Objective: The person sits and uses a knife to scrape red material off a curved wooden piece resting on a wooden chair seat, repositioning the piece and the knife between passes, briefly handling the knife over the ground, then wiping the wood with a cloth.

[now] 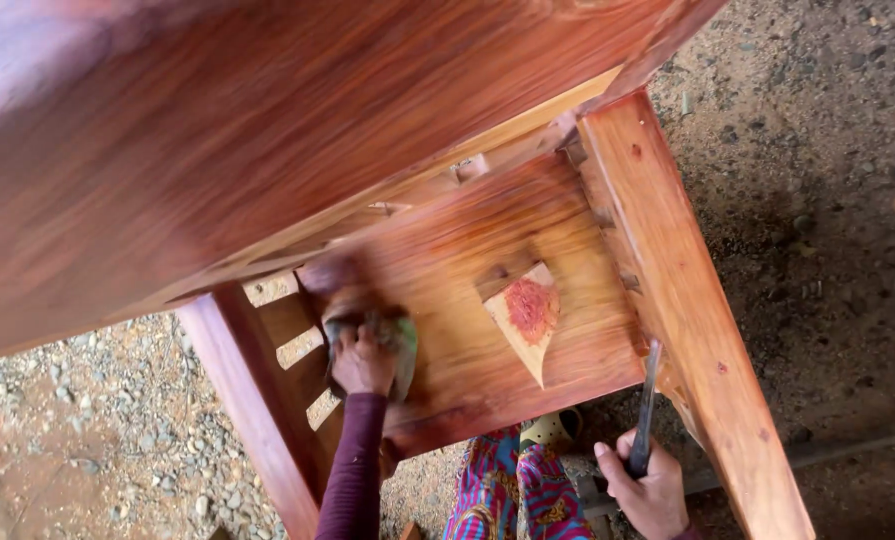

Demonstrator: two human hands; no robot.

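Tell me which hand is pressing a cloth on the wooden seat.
The left hand, in the purple sleeve, presses a greenish cloth on the reddish seat. The right hand is off the seat, holding a thin dark tool near the leg.

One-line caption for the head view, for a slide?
Left hand rubs a green pad on a reddish wooden seat; right hand holds a dark tool.

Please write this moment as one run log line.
left hand: presses green pad on wooden seat | right hand: holds dark tool
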